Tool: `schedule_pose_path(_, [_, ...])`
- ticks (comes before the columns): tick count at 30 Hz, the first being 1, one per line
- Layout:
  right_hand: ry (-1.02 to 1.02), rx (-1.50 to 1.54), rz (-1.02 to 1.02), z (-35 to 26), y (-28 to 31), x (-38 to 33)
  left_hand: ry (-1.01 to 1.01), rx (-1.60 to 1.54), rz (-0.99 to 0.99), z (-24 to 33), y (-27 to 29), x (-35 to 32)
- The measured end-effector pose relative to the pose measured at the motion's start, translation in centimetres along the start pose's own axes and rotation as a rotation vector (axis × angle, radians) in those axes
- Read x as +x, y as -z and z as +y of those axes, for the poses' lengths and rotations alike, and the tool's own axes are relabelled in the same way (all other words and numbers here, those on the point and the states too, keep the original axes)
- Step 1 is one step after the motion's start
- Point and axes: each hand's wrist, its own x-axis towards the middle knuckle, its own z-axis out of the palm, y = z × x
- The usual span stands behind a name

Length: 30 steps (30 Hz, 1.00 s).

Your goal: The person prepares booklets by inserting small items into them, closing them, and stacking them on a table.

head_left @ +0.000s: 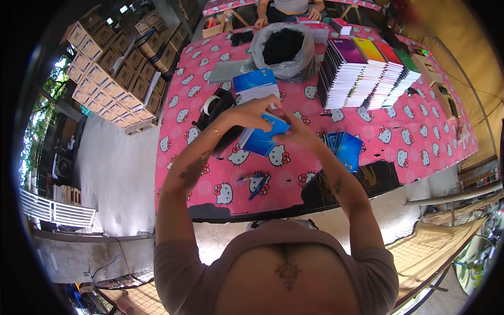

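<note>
Both my hands are closed on a small blue notebook over the middle of the table. My left hand grips its top edge from the left, and my right hand holds its right side. Just beyond them lies a stack of blue-covered notebooks. A black tape dispenser with a pale roll stands left of the stack, partly behind my left forearm. To the right of my right forearm, several blue spiral notebooks lie fanned together. Blue pens rest nearer to me on the cloth.
A pink patterned cloth covers the table. Tall stacks of purple, yellow, red and green spiral notebooks stand at the right. A clear plastic bag holds black material at the far side. Across the table is another person. Cardboard boxes are piled on the left.
</note>
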Motion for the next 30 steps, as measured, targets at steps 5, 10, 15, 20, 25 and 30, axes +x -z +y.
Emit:
schedule_pose_path(5, [-0.372, 0.424, 0.417, 7.6, -2.1, -3.9, -0.245, 0.333, 0.551, -7.1, -6.4, 2.8])
schedule_pose_path(10, [-0.56, 0.449, 0.61, 12.1, -1.4, -3.8, -0.124, 0.501, 0.536, -8.7, -15.0, 0.8])
schedule_pose_path(15, [-0.746, 0.198, 0.592, 9.9, -0.1, -3.2, -0.189, 0.647, 0.659, -11.8, -17.0, -0.3])
schedule_pose_path(20, [-0.047, -0.255, 0.697, 7.1, -0.2, -5.8, -0.153, 0.576, 0.755, -8.9, -15.9, -1.7])
schedule_pose_path(25, [0.057, -0.245, 0.197, 5.0, -1.0, -11.2, -0.115, 0.537, 0.615, -4.4, -20.0, -5.1])
schedule_pose_path(30, [-0.191, -0.169, 0.299, 9.5, -1.6, -16.0, -0.028, 0.384, 0.971, -5.9, -23.1, -4.7])
